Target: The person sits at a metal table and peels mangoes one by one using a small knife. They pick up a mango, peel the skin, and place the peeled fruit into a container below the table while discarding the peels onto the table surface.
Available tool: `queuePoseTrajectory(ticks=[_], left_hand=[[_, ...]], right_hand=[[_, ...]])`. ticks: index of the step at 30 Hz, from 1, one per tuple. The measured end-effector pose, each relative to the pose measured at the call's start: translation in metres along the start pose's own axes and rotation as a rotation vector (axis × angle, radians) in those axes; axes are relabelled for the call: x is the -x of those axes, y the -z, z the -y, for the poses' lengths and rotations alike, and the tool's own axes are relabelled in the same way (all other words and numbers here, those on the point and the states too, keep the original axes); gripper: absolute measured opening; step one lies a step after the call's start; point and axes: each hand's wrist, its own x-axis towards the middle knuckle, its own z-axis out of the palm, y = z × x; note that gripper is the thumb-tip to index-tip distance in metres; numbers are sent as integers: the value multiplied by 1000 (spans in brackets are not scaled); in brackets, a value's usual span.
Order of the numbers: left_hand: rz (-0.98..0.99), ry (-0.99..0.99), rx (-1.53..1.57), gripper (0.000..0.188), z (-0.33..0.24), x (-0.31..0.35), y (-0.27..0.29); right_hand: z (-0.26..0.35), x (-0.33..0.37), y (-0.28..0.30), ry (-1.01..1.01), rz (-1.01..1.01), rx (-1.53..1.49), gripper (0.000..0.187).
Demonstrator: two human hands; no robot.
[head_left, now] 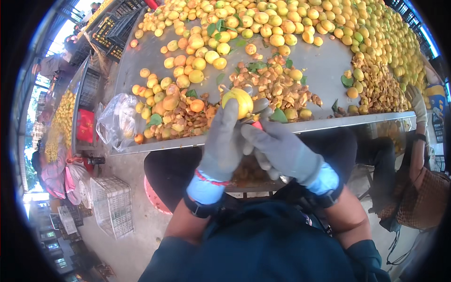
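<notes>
My left hand (220, 140), in a grey glove, is closed round a yellow citrus-like fruit (240, 102) above the table's near edge. The fruit's skin shows ridges or score lines. My right hand (284, 145), also gloved in grey, is beside it with fingers curled inward. A small red piece (257, 125) shows between its fingers, like a tool's handle; the rest of it is hidden. Just beyond my hands lies a heap of brownish-orange scraps (272, 84). To the left, whole fruits (162, 96) lie mixed with more scraps.
A metal table (324, 66) carries a big pile of yellow fruit (300, 19) along its far and right sides. A clear plastic bag (117, 120) hangs at the left corner. A white crate (112, 207) stands on the floor. At right, another person's gloved hand (416, 101) reaches the table.
</notes>
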Motion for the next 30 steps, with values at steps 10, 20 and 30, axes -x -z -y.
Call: queuePoseTrajectory(ticks=[10,20,30], left_hand=[[-69,94,173,57,6,-2,0],[-149,75,54,64,18,-15,-2],[105,15,-12,57,0,2,-8]], right_hand=[[-17,-10,1,99,-93,54,47],[-46,-17,-18,96,-195,-30,46],[-22,13,-2,103,-10,-132,45]])
